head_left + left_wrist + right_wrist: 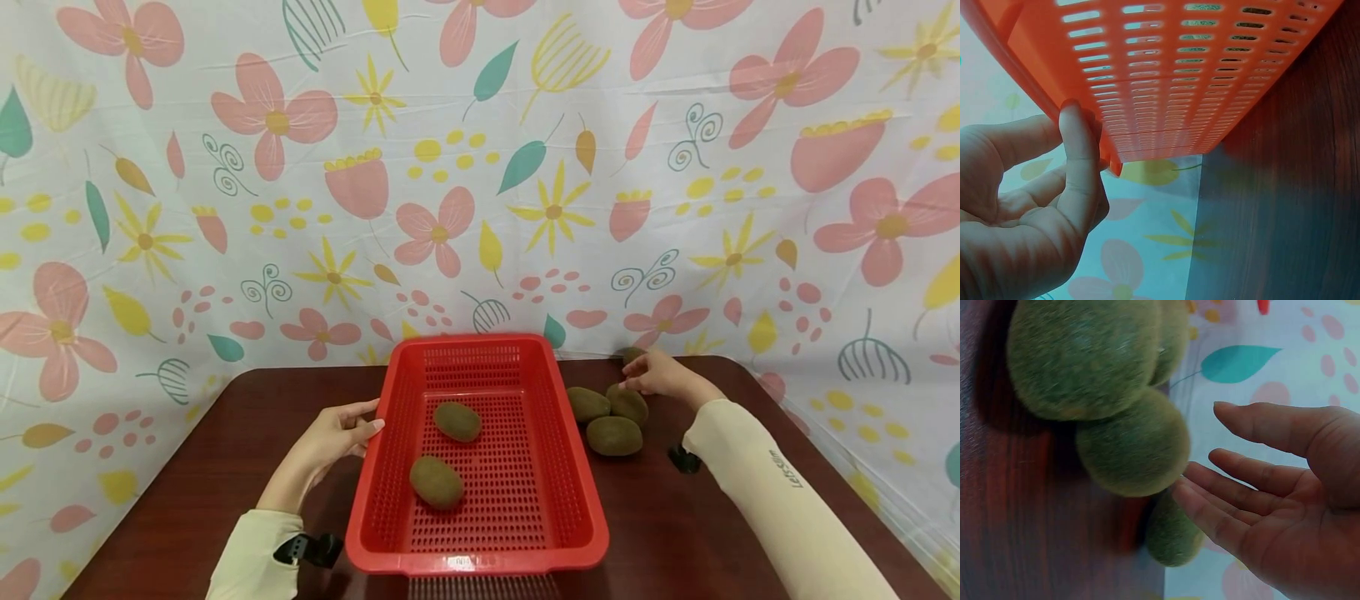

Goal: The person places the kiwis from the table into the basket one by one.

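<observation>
A red plastic basket (pixel 512 467) with slotted walls stands on the table, two brown kiwis (pixel 457 422) lying apart on its floor. My left hand (pixel 330 442) pinches the rim of its left wall between thumb and fingers; the left wrist view shows this grip from below. To the right of the basket, three kiwis (pixel 615 436) sit clustered together, and another kiwi (pixel 633 356) lies behind them, partly hidden by my right hand (pixel 667 379). In the right wrist view, that hand's fingers are extended and spread beside the kiwis (pixel 1134 444), holding nothing.
The dark reddish-brown wooden table (pixel 225 467) has rounded far corners. Behind it hangs a white cloth (pixel 480 208) printed with flowers and leaves. Below the basket's near edge, a slotted surface (pixel 480 587) shows at the bottom of the head view.
</observation>
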Motion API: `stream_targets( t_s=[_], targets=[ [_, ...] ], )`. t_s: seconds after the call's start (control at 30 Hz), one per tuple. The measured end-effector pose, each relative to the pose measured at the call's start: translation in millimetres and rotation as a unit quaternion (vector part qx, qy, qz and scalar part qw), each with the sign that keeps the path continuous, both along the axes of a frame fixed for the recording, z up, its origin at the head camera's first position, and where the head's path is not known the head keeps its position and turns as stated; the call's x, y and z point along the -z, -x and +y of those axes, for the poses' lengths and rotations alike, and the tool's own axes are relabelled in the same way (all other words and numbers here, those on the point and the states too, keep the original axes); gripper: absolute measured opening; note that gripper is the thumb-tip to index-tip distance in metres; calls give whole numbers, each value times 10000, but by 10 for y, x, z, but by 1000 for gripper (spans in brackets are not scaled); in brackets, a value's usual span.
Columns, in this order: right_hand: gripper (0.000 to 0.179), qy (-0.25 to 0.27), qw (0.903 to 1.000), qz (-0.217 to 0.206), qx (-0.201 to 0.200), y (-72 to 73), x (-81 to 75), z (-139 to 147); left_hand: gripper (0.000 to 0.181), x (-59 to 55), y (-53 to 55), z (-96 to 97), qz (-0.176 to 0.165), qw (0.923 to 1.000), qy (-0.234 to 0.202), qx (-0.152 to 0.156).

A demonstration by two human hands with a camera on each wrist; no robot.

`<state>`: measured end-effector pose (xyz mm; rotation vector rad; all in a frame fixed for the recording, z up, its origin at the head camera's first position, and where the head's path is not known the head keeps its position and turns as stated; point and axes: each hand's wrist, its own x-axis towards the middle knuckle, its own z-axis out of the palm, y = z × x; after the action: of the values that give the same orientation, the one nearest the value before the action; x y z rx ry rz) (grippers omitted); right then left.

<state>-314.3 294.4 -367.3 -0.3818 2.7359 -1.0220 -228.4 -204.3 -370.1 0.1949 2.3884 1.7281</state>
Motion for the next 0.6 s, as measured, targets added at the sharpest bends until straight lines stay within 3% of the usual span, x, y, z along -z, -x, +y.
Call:
stream_targets(
  t_s=[0.37,0.6],
  targets=[
    [49,-284,9996,45,-72,-4,133,35,53,25,8,0,10,10000,-11,-23],
    [51,-433,9986,-277,146,-26,117,31,54,25,7,-4,50,10000,34,-20]
  ],
)
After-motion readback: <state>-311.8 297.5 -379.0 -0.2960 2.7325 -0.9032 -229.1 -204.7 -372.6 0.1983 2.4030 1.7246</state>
